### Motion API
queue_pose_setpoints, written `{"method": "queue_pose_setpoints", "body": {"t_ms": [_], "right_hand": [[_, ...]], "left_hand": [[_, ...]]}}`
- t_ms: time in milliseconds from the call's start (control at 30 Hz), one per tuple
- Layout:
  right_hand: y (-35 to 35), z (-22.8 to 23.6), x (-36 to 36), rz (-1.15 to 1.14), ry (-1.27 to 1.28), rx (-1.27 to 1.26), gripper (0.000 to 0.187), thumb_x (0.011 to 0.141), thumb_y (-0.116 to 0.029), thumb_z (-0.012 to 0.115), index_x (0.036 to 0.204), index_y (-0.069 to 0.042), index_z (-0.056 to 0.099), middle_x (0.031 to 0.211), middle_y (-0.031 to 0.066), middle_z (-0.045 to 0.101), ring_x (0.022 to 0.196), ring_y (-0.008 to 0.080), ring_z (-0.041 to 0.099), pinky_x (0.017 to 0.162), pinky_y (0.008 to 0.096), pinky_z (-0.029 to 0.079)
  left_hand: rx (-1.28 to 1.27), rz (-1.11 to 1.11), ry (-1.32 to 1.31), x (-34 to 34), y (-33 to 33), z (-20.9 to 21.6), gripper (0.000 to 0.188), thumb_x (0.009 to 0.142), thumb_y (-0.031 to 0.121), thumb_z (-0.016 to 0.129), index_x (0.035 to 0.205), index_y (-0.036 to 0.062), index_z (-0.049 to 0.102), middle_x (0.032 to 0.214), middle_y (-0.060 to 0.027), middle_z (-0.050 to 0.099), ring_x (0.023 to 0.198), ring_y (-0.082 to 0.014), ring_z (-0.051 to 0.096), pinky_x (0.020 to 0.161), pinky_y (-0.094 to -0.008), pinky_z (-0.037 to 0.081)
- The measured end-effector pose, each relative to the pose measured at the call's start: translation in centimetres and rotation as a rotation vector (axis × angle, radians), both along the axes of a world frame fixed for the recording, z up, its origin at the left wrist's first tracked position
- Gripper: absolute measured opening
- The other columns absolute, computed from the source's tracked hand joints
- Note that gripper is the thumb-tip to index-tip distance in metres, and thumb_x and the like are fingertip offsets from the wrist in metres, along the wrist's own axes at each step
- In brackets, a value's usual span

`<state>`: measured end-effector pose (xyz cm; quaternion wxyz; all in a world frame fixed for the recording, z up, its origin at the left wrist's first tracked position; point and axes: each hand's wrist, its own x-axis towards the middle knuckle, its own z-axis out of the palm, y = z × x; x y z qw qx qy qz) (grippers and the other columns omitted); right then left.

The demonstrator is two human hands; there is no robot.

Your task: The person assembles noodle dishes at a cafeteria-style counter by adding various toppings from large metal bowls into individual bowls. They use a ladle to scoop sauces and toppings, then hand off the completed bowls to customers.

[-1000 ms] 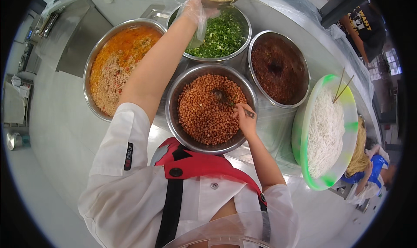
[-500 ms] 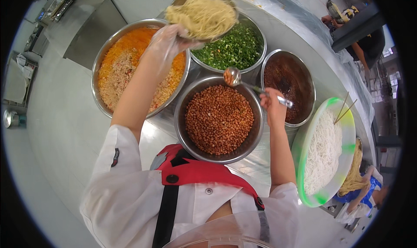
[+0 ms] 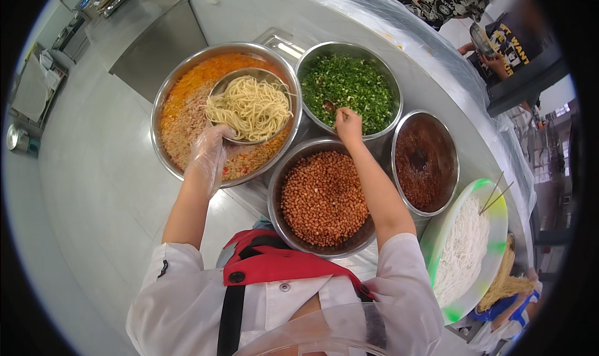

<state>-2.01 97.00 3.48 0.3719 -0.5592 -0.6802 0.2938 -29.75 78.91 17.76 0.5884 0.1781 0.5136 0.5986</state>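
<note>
My gloved left hand (image 3: 212,149) is closed on the near left side of a steel bowl of noodles; the pale yellow noodles (image 3: 249,106) fill it. This bowl is held over a large steel basin (image 3: 156,131) of orange oily sauce and tan minced topping. Farther right, my bare right hand (image 3: 348,124) grips a spoon whose bowl (image 3: 329,105) sits in the chopped green onions (image 3: 359,81). My fist hides most of the spoon's handle. Below my right forearm are reddish-brown peanuts (image 3: 318,197) in another steel basin.
A steel basin of dark red sauce (image 3: 415,150) stands right of the peanuts. Beyond it, a green-and-white tub (image 3: 499,231) holds white rice noodles (image 3: 465,250), with chopsticks (image 3: 496,197) sticking out. Plastic-covered counter edging (image 3: 430,57) curves behind. Other people are at the far right.
My left hand has brought the noodle bowl nearer, from above the green onions to over the orange sauce basin. My right hand has moved the spoon from above the peanuts' rim into the green onions.
</note>
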Motion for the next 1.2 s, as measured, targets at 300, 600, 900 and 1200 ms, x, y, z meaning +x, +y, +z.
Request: {"method": "queue_pose_setpoints", "body": {"t_ms": [300,600,900,1200], "right_hand": [[3.0,5.5,4.6,-0.206,0.601,-0.3,0.019,0.082,-0.014,0.058,0.091,0.003,0.058,0.069,0.012,0.063,0.055,0.0145,0.061,0.048,0.0242,0.042],[-7.4,17.3,1.0,0.11,0.445,-0.014,0.02,0.091,-0.015,0.052,0.098,0.002,0.058,0.083,0.0103,0.063,0.067,0.0151,0.059,0.061,0.0237,0.044],[-11.4,15.8,-5.6,0.647,0.009,0.823,0.026,0.075,0.007,0.061,0.1,0.004,0.059,0.093,0.0167,0.059,0.066,0.0185,0.056,0.056,0.0268,0.045],[-6.1,7.9,-14.9,0.425,0.308,0.021,0.013,0.088,-0.006,0.054,0.097,0.001,0.06,0.077,0.0069,0.061,0.068,0.0128,0.059,0.059,0.0256,0.046]], "left_hand": [[0.031,-0.016,-0.067,0.6,-0.2,-0.9,0.068,0.07,0.001,0.047,0.135,0.0038,0.027,0.119,-0.013,0.051,0.1,-0.0233,0.058,0.081,-0.0371,0.053],[0.013,-0.009,-0.169,2.9,0.9,-0.8,0.066,0.072,0.0,0.049,0.134,0.0066,0.03,0.114,-0.0111,0.053,0.097,-0.0245,0.057,0.08,-0.0398,0.053],[0.01,0.066,-0.237,-0.2,-1.2,-2.4,0.069,0.07,-0.004,0.045,0.135,0.0108,0.028,0.114,-0.012,0.053,0.095,-0.0272,0.059,0.078,-0.0423,0.055],[0.096,0.348,-0.148,-8.3,-8.4,-2.3,0.059,0.066,-0.003,0.045,0.125,-0.0016,0.037,0.114,-0.0203,0.053,0.094,-0.036,0.06,0.071,-0.0484,0.057]]}}
